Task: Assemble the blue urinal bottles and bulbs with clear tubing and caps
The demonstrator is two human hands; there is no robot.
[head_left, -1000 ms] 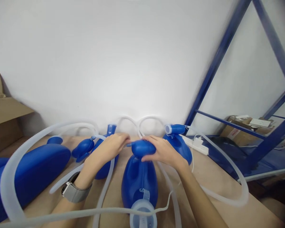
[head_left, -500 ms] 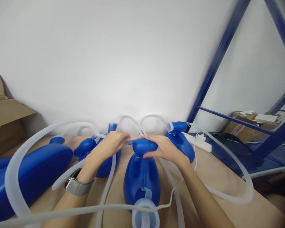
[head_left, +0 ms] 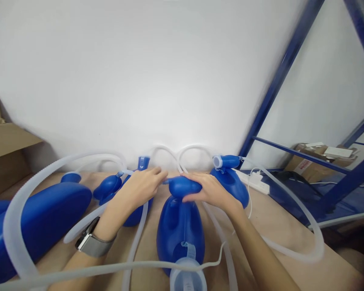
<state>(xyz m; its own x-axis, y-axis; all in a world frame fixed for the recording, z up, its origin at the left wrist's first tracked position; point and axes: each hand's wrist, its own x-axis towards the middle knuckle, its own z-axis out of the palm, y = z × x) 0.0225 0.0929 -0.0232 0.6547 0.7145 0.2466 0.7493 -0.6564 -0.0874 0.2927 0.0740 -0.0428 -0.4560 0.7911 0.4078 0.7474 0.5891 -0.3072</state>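
In front of me stands a blue plastic urinal bottle [head_left: 170, 234], its translucent cap [head_left: 188, 277] facing me. A rounded blue head [head_left: 185, 186] sits at its far top, and my right hand [head_left: 208, 188] is wrapped round the right end of it. At the left end is a narrow translucent blue connector [head_left: 165, 182]. My left hand [head_left: 145, 182] is curled beside it, closed on a whitish hose [head_left: 139, 226] that runs down from under the palm. The fingers partly hide that grip. A wristwatch [head_left: 94, 242] is on the left wrist.
Similar blue bottles stand to the right [head_left: 232, 186] and behind my left hand, with a large blue one [head_left: 48, 218] at left. Hoses loop across the table. A power strip [head_left: 256, 182], cardboard box [head_left: 12, 141] and blue metal frame [head_left: 276, 93] surround it.
My left hand has shifted slightly left, and its fingers look more bent. The right hand keeps its hold on the blue head. The view has moved slightly.
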